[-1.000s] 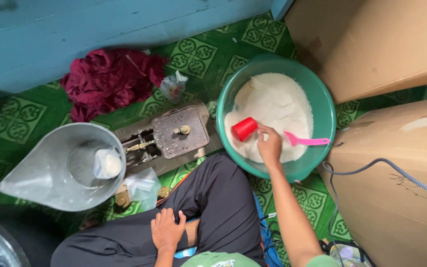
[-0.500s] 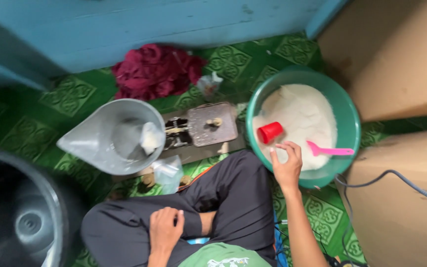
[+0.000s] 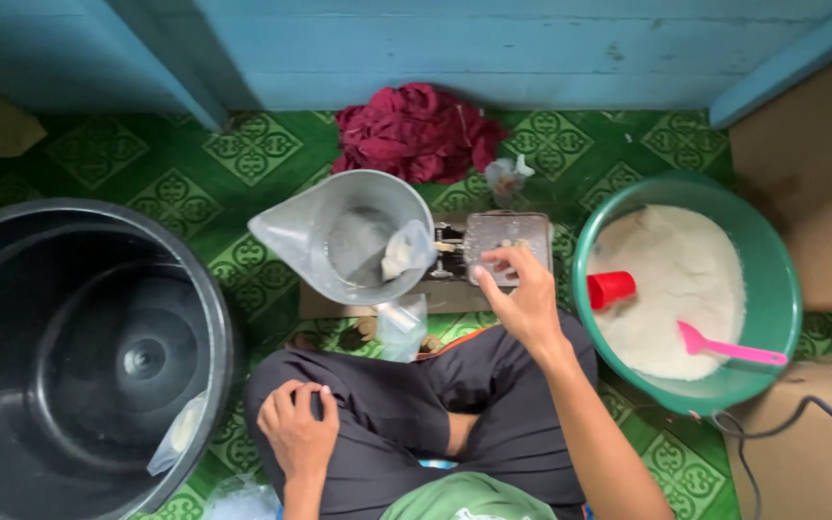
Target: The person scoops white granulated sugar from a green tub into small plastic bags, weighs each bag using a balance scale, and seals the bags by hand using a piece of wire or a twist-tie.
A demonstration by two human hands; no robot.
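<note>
I see my right hand [image 3: 522, 299] stretched fwd toward 12 o'clock, fingers curled, arm extended. My left hand [image 3: 298, 426] rests loosely closed on my knee, approx 7 o'clock.

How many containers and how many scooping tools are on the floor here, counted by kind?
Tubs and basins: 2, black tub and green basin.
Metal scale pan: 1.
Red cup: 1.
Pink scoop: 1.
Total: 5
</note>
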